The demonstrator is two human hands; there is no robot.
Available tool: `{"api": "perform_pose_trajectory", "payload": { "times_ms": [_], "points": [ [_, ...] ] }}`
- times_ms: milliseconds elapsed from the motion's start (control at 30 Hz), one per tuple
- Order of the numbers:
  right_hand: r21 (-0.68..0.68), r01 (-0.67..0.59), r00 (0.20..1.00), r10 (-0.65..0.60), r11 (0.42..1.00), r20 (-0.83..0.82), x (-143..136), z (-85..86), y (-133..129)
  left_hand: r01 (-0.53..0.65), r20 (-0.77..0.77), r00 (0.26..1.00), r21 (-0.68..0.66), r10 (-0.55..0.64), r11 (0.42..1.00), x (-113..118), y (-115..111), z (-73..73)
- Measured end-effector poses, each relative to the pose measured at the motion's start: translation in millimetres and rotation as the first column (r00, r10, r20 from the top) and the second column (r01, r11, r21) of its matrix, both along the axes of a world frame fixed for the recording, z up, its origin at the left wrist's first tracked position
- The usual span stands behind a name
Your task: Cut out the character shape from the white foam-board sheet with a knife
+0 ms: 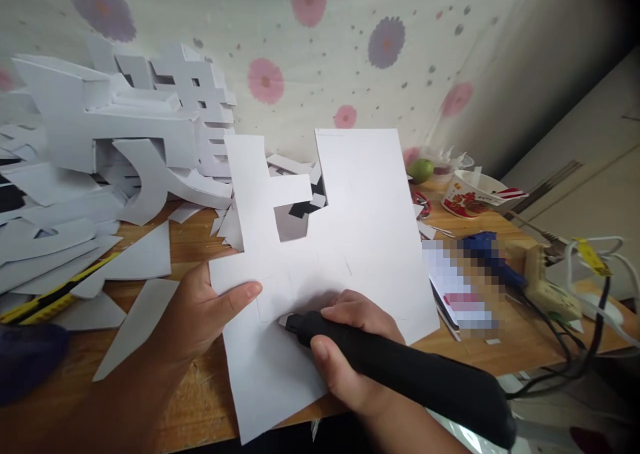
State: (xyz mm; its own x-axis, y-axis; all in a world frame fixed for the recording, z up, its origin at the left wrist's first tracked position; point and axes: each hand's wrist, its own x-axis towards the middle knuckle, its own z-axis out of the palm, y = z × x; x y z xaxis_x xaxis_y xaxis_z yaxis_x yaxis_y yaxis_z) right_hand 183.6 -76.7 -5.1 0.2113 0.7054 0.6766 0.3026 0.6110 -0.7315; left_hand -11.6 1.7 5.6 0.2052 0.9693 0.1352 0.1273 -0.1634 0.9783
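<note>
A white foam board [370,241] with pieces cut out of its upper left part is held tilted above the table edge. Thin pencil lines are drawn on its lower half. My left hand [210,307] grips the board's left edge, thumb lying on the front face and fingers hidden behind. In my right hand [350,354] is a black electric cutter [410,374], fingers wrapped around its front end. Its short metal tip touches or nearly touches the board near a drawn line, right of my left thumb. A cord seems to leave its rear end.
Cut white letter-like shapes [125,127] and scraps are piled at left, beside a yellow-and-black utility knife [65,291]. On the right of the wooden table [520,334] are a paper bowl [473,194], a green fruit [420,169], a beige device [550,287] and tangled cables [600,307].
</note>
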Motion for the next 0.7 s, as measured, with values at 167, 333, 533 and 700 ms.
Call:
{"api": "perform_pose_trajectory", "payload": {
  "times_ms": [167, 333, 533, 700],
  "points": [
    [-0.03, 0.055, 0.998, -0.055, 0.998, -0.003, 0.1, 5.6, -1.5, 0.092, 0.149, 0.986, -0.095, -0.077, 0.991, 3.3, 2.1, -1.3],
    [-0.012, 0.051, 0.998, -0.051, 0.999, 0.032, 0.6, -9.5, -3.4, 0.089, 0.133, 0.989, -0.14, -0.07, 0.986, 6.3, 0.4, -0.5],
    [0.069, 0.019, 1.0, -0.018, 0.997, -0.011, 3.3, -32.3, -2.3, 0.127, 0.139, 0.984, -0.131, -0.109, 0.983, 4.8, -3.5, -3.3],
    [0.047, -0.039, 0.999, 0.039, 0.998, 0.002, 11.6, -33.0, -5.7, 0.195, 0.236, 0.957, -0.088, -0.17, 0.977, 6.9, -5.2, -4.4]
  ]
}}
